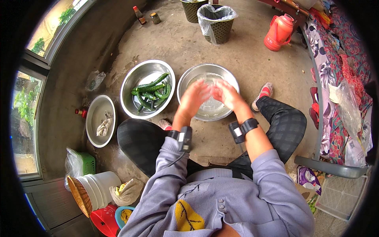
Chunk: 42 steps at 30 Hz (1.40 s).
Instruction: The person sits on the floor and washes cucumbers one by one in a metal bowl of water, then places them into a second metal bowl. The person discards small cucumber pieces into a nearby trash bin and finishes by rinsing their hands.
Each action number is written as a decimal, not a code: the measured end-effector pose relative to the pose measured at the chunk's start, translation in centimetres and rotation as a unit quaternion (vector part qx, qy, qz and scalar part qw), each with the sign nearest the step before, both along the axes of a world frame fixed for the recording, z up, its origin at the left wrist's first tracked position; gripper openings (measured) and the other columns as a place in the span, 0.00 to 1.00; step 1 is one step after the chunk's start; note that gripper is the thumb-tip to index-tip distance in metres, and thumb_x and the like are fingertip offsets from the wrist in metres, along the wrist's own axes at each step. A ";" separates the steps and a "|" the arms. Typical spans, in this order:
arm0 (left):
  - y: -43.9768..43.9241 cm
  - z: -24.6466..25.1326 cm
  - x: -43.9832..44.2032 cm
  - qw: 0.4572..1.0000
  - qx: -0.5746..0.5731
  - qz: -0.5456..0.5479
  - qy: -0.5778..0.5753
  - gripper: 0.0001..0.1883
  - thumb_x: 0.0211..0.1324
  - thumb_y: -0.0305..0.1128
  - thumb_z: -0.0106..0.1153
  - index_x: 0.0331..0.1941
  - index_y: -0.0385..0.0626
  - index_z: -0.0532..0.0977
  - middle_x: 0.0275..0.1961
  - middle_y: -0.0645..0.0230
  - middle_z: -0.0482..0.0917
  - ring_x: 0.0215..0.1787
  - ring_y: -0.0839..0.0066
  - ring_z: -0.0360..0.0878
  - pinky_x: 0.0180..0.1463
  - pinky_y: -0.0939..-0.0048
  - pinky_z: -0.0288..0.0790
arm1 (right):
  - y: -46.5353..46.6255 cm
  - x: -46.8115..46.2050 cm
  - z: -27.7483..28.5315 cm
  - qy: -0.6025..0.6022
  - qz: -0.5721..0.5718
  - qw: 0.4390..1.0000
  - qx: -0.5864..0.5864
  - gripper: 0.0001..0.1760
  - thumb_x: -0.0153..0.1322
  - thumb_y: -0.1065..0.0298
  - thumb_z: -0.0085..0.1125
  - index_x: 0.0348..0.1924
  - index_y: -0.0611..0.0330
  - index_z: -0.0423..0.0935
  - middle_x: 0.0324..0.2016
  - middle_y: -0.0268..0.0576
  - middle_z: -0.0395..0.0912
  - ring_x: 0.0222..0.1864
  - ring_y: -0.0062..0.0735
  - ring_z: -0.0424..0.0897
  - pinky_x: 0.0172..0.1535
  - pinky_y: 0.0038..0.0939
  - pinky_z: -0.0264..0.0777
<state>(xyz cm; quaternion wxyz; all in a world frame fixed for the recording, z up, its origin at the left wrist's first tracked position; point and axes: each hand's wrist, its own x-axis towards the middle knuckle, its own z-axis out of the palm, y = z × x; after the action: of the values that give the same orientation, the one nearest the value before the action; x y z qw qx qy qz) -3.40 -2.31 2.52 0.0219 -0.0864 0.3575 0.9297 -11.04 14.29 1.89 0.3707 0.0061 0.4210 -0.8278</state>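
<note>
My left hand (pixel 194 96) and my right hand (pixel 227 94) are both over a round metal basin (pixel 184 87) on the floor in front of me. Both are blurred by motion, with nothing visible in them and their fingers spread loosely towards each other. Clear water (pixel 211 109) stands in this basin. Just left of it, a second metal basin (pixel 127 94) contains several green cucumbers (pixel 150 88), some straight and some curved. A smaller metal basin (pixel 92 124), further left, has a crumpled pale cloth (pixel 103 129) in it.
Two patterned bins stand ahead, the nearer bin (pixel 223 31) lined with plastic. A red thermos flask (pixel 279 32) is at the front right, beside a bed (pixel 325 74). A sauce bottle (pixel 139 15) and jar (pixel 155 18) stand far left. White buckets (pixel 100 188) lie near my left side.
</note>
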 end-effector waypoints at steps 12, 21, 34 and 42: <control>4.6 -10.8 3.5 0.873 -0.436 -0.038 -0.213 0.20 0.51 0.36 0.55 0.44 0.33 0.72 0.38 0.53 0.79 0.41 0.67 0.78 0.44 0.71 0.70 | 2.9 4.9 -11.8 0.044 0.099 0.877 0.468 0.08 0.65 0.67 0.49 0.34 0.58 0.72 0.25 0.37 0.76 0.23 0.24 0.76 0.23 0.24 0.69; 3.5 -15.5 5.2 0.822 -0.506 -0.045 -0.257 0.15 0.44 0.36 0.54 0.33 0.38 0.78 0.30 0.55 0.80 0.33 0.65 0.79 0.39 0.67 0.71 | 3.1 5.5 -12.1 0.051 0.090 0.868 0.486 0.06 0.62 0.68 0.50 0.30 0.58 0.73 0.21 0.37 0.76 0.20 0.25 0.77 0.21 0.26 0.70; 3.4 -15.2 5.3 0.820 -0.515 -0.043 -0.246 0.16 0.46 0.38 0.53 0.36 0.38 0.77 0.31 0.55 0.81 0.36 0.65 0.79 0.41 0.68 0.71 | 3.2 5.6 -12.7 0.078 0.089 0.866 0.487 0.06 0.62 0.69 0.52 0.29 0.62 0.73 0.20 0.39 0.77 0.19 0.26 0.77 0.24 0.27 0.71; 3.2 -14.8 5.3 0.819 -0.503 -0.056 -0.270 0.16 0.46 0.38 0.54 0.36 0.38 0.77 0.30 0.56 0.80 0.34 0.68 0.79 0.38 0.69 0.71 | 3.2 5.7 -12.6 0.079 0.090 0.866 0.485 0.06 0.63 0.68 0.51 0.29 0.62 0.73 0.20 0.39 0.77 0.18 0.26 0.77 0.24 0.27 0.71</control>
<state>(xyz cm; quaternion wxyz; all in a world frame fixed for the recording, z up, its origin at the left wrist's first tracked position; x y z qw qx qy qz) 1.92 0.86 -12.31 0.1228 -0.3128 0.7596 0.5569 -5.31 17.50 -10.66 0.3593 0.0818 0.7961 -0.4800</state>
